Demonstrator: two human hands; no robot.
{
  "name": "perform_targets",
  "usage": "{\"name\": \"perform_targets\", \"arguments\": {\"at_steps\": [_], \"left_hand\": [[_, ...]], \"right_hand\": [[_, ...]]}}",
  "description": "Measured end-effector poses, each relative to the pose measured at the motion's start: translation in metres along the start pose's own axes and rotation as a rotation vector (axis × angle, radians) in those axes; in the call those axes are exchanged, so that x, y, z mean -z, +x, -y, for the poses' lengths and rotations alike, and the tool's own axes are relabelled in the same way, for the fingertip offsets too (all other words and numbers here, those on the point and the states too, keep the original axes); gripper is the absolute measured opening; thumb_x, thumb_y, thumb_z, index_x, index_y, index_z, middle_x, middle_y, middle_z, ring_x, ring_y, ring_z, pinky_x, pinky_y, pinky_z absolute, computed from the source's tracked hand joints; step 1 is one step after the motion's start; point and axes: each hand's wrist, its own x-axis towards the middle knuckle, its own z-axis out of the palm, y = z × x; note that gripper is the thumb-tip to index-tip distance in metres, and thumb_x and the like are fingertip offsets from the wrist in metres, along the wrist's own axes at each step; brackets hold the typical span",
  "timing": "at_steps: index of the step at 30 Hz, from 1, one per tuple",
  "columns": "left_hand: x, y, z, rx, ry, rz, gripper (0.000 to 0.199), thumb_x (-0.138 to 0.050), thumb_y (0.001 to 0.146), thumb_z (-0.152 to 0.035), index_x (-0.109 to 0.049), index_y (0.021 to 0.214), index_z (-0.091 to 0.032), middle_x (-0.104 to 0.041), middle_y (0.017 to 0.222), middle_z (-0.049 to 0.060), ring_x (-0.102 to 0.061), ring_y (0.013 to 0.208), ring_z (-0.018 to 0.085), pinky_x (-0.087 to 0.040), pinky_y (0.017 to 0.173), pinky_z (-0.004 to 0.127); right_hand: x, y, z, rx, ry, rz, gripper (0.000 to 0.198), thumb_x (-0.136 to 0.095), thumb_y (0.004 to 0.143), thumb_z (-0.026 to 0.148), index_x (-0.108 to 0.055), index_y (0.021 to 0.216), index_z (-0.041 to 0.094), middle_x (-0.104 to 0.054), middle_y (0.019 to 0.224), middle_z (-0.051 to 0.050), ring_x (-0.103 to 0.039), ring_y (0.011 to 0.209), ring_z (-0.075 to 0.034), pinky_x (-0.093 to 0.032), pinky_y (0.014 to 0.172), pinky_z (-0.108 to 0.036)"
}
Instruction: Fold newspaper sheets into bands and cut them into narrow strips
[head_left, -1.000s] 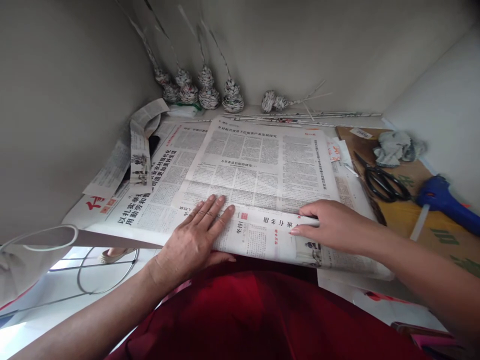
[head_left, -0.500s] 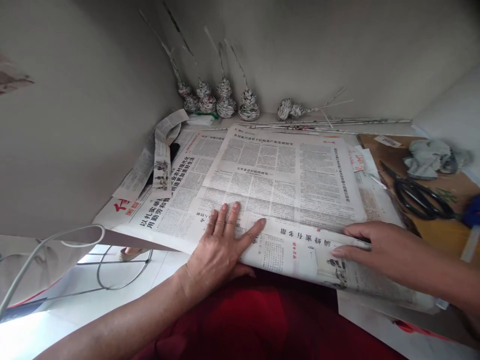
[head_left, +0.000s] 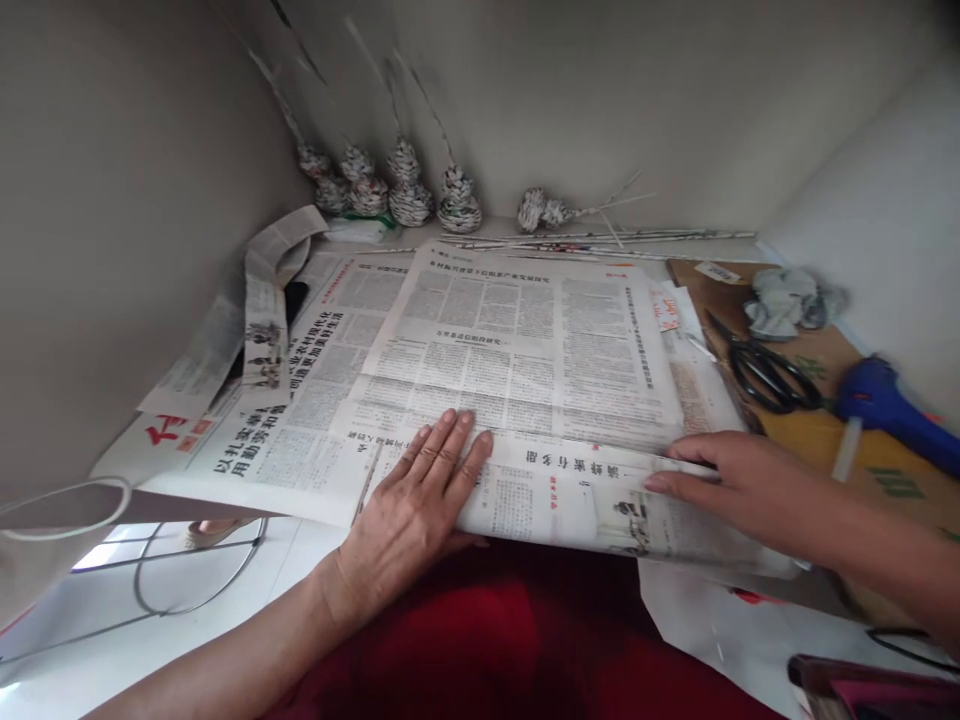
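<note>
Presently: I see the newspaper [head_left: 495, 350] mid-frame | left hand [head_left: 412, 500], lower centre, lies open on it, gripping nothing, apparently steadying | right hand [head_left: 720, 475], lower right, pinches the newspaper's near edge, thumb opposing fingers, presumably for control

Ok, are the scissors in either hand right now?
No, the scissors lie on the cardboard, while the left hand rests on the newspaper and the right hand pinches a folded part of it.
</note>
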Motion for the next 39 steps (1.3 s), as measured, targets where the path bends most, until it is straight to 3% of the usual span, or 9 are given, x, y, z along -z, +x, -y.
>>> {"name": "perform_targets", "arguments": {"at_steps": [3,7,12,14,19,23,26,33,39], "left_hand": [[-0.005,0.003,0.002,-0.076,0.011,-0.05,0.088,-0.06,0.089,-0.062,-0.041,0.149,-0.001,-0.039,0.157,0.025,-0.035,0.147,0.036,-0.04,0.118,0.048],[-0.001,0.009,-0.006,-0.062,0.064,-0.014,0.11,-0.062,0.078,-0.076,-0.037,0.152,0.001,-0.039,0.154,0.031,-0.042,0.141,0.043,-0.046,0.112,0.054],[0.007,0.02,-0.022,0.042,0.09,0.089,0.118,-0.078,0.07,-0.066,-0.018,0.162,-0.025,-0.036,0.157,0.029,-0.043,0.136,0.052,-0.048,0.105,0.062],[0.007,0.021,-0.026,0.042,0.093,0.089,0.12,-0.083,0.067,-0.061,-0.019,0.162,-0.027,-0.035,0.157,0.031,-0.043,0.135,0.054,-0.049,0.103,0.063],[0.0,0.021,-0.025,0.012,0.047,0.023,0.111,-0.077,0.073,-0.064,-0.025,0.16,-0.019,-0.031,0.16,0.029,-0.035,0.143,0.05,-0.044,0.109,0.064],[-0.005,0.027,-0.023,-0.153,-0.005,-0.049,0.101,-0.058,0.085,-0.071,-0.033,0.154,0.0,-0.035,0.159,0.027,-0.032,0.148,0.039,-0.04,0.118,0.05],[-0.005,0.032,-0.026,-0.169,0.018,-0.04,0.108,-0.055,0.083,-0.075,-0.033,0.152,0.005,-0.033,0.157,0.031,-0.033,0.147,0.042,-0.041,0.117,0.051],[0.003,0.042,-0.043,-0.036,-0.03,0.122,0.118,-0.078,0.07,-0.066,-0.015,0.162,-0.029,-0.025,0.162,0.025,-0.031,0.144,0.049,-0.042,0.112,0.061],[0.002,0.042,-0.043,-0.057,-0.019,0.14,0.116,-0.08,0.074,-0.056,-0.012,0.162,-0.027,-0.02,0.163,0.026,-0.026,0.144,0.052,-0.041,0.111,0.064]], "right_hand": [[0.008,-0.002,0.007,-0.028,0.022,0.111,0.046,-0.053,0.091,0.059,-0.055,0.063,0.023,-0.061,0.063,0.001,-0.056,0.059,-0.017,-0.037,0.056,-0.03],[0.013,-0.003,0.008,-0.052,-0.025,0.101,0.046,-0.054,0.089,0.06,-0.054,0.062,0.023,-0.062,0.064,-0.001,-0.055,0.06,-0.017,-0.033,0.055,-0.03],[0.016,-0.006,0.008,-0.104,-0.054,0.114,0.044,-0.055,0.089,0.059,-0.057,0.064,0.023,-0.065,0.067,-0.003,-0.058,0.063,-0.019,-0.032,0.056,-0.031],[0.016,-0.007,0.009,-0.113,-0.054,0.112,0.043,-0.056,0.088,0.058,-0.056,0.064,0.023,-0.066,0.068,-0.003,-0.057,0.063,-0.019,-0.032,0.056,-0.031],[0.017,-0.005,0.012,-0.139,-0.056,0.111,0.044,-0.06,0.085,0.059,-0.053,0.061,0.023,-0.065,0.066,-0.003,-0.055,0.062,-0.019,-0.032,0.054,-0.031],[0.018,-0.005,0.013,-0.143,-0.059,0.113,0.045,-0.062,0.084,0.06,-0.055,0.061,0.023,-0.066,0.066,-0.003,-0.056,0.061,-0.019,-0.032,0.053,-0.03],[0.018,-0.009,0.013,-0.138,-0.079,0.092,0.044,-0.06,0.087,0.059,-0.056,0.063,0.022,-0.067,0.069,-0.004,-0.057,0.062,-0.019,-0.033,0.053,-0.03],[0.011,-0.019,0.022,-0.128,-0.2,0.008,0.043,-0.042,0.101,0.047,-0.068,0.08,0.02,-0.076,0.084,-0.009,-0.067,0.071,-0.023,-0.041,0.059,-0.033],[-0.009,-0.022,0.033,-0.156,-0.419,-0.089,0.044,-0.03,0.105,0.029,-0.07,0.091,0.016,-0.074,0.075,-0.016,-0.072,0.07,-0.032,-0.036,0.052,-0.035]]}}
